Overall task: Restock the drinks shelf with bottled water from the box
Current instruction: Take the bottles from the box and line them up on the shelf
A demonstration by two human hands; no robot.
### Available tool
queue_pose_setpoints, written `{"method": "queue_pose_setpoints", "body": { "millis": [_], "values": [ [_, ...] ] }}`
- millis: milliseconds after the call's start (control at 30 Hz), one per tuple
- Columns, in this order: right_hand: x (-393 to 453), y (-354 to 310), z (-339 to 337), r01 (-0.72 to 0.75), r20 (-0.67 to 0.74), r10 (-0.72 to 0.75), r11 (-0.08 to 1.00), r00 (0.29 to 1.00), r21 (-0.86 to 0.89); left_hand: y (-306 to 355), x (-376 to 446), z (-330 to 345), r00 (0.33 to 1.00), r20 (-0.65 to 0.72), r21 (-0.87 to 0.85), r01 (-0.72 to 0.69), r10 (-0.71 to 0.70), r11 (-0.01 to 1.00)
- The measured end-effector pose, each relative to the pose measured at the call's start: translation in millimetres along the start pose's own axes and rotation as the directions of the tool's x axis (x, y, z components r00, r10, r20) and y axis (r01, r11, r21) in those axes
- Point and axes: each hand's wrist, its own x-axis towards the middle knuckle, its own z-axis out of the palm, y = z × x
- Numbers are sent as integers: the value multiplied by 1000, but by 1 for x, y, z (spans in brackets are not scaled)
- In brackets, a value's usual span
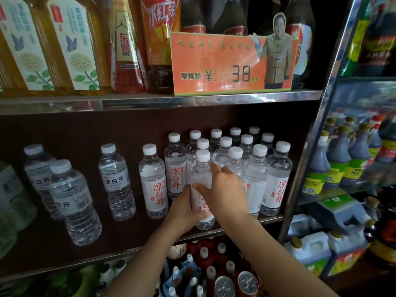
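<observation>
Both hands hold one water bottle (201,185) at the front edge of the shelf (270,219). Left hand (184,209) wraps its lower part, right hand (227,189) curls round its middle (one finger points up). More bottles (255,168) stand just behind.

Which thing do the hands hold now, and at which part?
Both hold one water bottle: left hand round its lower body, right hand on the labelled middle.
</observation>
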Motion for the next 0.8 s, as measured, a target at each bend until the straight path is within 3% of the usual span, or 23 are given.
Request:
{"method": "queue_pose_setpoints", "body": {
  "millis": [300,400,633,733,800],
  "values": [
    [-7,-2,0,6,-49,-7,1000,999,-13,5,-1,-6,1000,1,67,-14,14,998],
    [-7,0,0,-19,-77,25,997,997,69,8,-1,-2,999,-27,69,22,-20,997],
    [-26,4,-1,-103,-43,120,954,992,282,7,-31,-6,995,-31,-91,97,-100,991],
    [-43,-15,2,-30,-71,52,960,996,279,1,-52,-25,975,-26,-183,211,-219,960],
    [-53,-40,6,38,-15,-35,947,999,320,-7,-67,-46,965,-59,-223,236,-254,946]
  ]
}}
